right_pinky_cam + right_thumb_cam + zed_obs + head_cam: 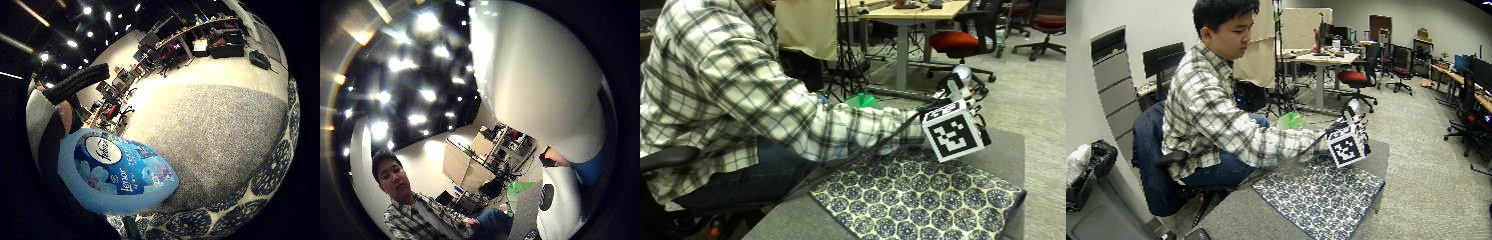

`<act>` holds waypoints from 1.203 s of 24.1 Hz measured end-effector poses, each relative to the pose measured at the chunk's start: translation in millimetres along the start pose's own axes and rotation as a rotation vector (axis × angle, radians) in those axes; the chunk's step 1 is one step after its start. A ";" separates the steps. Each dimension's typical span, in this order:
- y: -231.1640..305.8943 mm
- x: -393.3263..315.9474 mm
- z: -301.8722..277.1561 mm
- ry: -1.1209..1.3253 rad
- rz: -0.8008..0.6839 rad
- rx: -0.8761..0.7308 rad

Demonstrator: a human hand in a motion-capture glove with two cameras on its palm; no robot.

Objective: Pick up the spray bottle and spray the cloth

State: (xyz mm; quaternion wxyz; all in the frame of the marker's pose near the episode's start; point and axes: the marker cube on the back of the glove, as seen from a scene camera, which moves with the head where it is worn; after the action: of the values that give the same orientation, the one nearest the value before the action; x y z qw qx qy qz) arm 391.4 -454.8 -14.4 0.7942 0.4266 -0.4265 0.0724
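My gloved right hand (964,96) grips a spray bottle (961,73) and holds it in the air over the far end of the table. In the little finger side palm view the bottle's blue labelled body (120,170) lies close against the palm, with its black trigger head (82,82) above a finger. A blue patterned cloth (926,200) lies flat on the grey table (1009,145), just below and in front of the hand. The cloth's edge (270,175) shows under the bottle. From the wider outside view, the hand (1351,122) is above the cloth's far edge (1322,195).
Past the table, a green object (863,101) sits by the person's knee. A desk (906,15) and a red office chair (959,40) stand behind. Carpeted floor (1039,90) opens to the right of the table edge.
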 end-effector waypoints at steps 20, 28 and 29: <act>28.6 -11.1 -28.8 0.052 0.143 -0.137; 128.0 -79.3 -109.4 0.531 0.152 -0.341; 147.2 -92.1 -125.6 0.612 0.160 -0.369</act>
State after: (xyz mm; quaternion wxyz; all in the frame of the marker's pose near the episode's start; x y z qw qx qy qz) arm 340.6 -247.0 -26.0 0.9405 0.2001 -0.2070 0.1807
